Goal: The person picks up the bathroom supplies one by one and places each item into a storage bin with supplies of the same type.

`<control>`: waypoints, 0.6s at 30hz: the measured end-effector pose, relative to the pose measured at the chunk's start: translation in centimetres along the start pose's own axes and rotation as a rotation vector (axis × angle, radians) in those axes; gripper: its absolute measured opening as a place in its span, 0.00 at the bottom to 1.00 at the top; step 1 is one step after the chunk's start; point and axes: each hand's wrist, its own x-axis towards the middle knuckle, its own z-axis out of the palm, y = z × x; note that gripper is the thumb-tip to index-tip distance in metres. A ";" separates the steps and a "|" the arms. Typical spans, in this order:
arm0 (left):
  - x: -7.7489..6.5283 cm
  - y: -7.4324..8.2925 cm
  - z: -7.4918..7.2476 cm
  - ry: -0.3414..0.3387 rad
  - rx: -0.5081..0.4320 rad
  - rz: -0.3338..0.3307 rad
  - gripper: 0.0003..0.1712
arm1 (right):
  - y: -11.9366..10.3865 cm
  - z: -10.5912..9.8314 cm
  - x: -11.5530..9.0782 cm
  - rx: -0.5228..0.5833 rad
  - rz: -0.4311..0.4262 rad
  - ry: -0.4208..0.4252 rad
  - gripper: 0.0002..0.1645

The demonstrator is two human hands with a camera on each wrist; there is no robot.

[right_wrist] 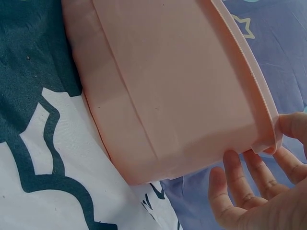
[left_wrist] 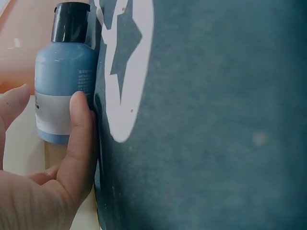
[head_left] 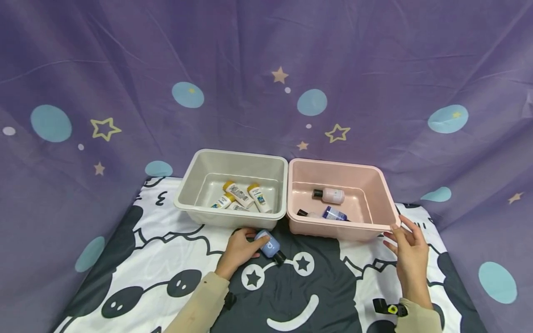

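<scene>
On the dark part of the cloth lies a blue bottle (head_left: 269, 245) with a black cap and a pale label. My left hand (head_left: 241, 249) is right beside it, one finger over its upper side and another digit low along its body. In the left wrist view, the upper fingertip stands a little apart from the bottle (left_wrist: 64, 72). My right hand (head_left: 410, 254) pinches the right front corner of the pink bin's rim (head_left: 391, 225), thumb and forefinger at the lip. Inside that bin are a pale pink bottle (head_left: 333, 195), a dark blue bottle (head_left: 334, 213) and a partly hidden black-capped one.
Left of the pink bin, rims close together, stands a grey bin (head_left: 237, 218) holding several white bottles (head_left: 259, 199) with yellow caps. A purple curtain (head_left: 250, 69) hangs behind both. The printed cloth (head_left: 158, 277) spreads in front and to the sides.
</scene>
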 end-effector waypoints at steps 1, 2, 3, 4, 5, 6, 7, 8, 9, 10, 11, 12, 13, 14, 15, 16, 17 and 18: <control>0.0 0.1 0.1 0.005 0.015 0.005 0.36 | 0.0 0.0 0.0 0.002 0.000 0.001 0.28; 0.1 0.1 0.2 0.011 0.032 0.011 0.36 | 0.0 0.0 0.0 0.005 0.000 0.003 0.28; 0.1 0.1 0.3 0.017 0.045 0.017 0.36 | 0.0 0.1 0.0 0.007 -0.001 0.005 0.28; 0.1 0.1 0.3 0.022 0.059 0.028 0.36 | 0.0 0.1 0.0 0.008 -0.002 0.007 0.28; 0.1 0.2 0.4 0.026 0.071 0.038 0.36 | 0.0 0.1 0.0 0.007 -0.004 0.009 0.28; 0.1 0.2 0.4 0.031 0.078 0.042 0.35 | 0.0 0.1 0.0 0.007 -0.005 0.011 0.28; 0.1 0.2 0.4 0.032 0.083 0.045 0.35 | 0.0 0.1 0.0 0.008 -0.006 0.011 0.28; 0.1 0.2 0.4 0.032 0.080 0.046 0.35 | 0.1 0.2 0.0 0.008 -0.006 0.011 0.28; 0.1 0.2 0.4 0.033 0.080 0.047 0.35 | 0.1 0.2 0.0 0.005 -0.005 0.011 0.28; 0.1 0.2 0.3 0.032 0.079 0.047 0.35 | 0.1 0.2 0.0 0.003 -0.002 0.012 0.28; 0.1 0.2 0.3 0.031 0.076 0.042 0.34 | 0.1 0.2 0.0 0.005 0.000 0.012 0.28; 0.0 0.1 0.2 0.029 0.079 0.045 0.34 | 0.1 0.2 -0.1 0.004 0.001 0.013 0.28; 0.0 0.1 0.2 0.027 0.079 0.046 0.33 | 0.1 0.2 0.0 0.001 0.001 0.013 0.28; 0.0 0.2 0.1 0.026 0.081 0.047 0.33 | 0.1 0.2 0.0 0.001 0.002 0.014 0.28; 0.0 0.2 0.0 0.028 0.088 0.050 0.32 | 0.1 0.2 0.0 0.002 0.002 0.014 0.28; 0.0 0.2 0.0 0.028 0.091 0.052 0.32 | 0.1 0.2 0.0 0.003 0.002 0.014 0.28; -0.1 0.3 -0.1 0.030 0.090 0.054 0.31 | 0.1 0.2 0.0 0.005 0.002 0.014 0.29; -0.1 0.3 -0.2 0.029 0.085 0.053 0.31 | 0.1 0.2 0.0 0.007 0.003 0.014 0.29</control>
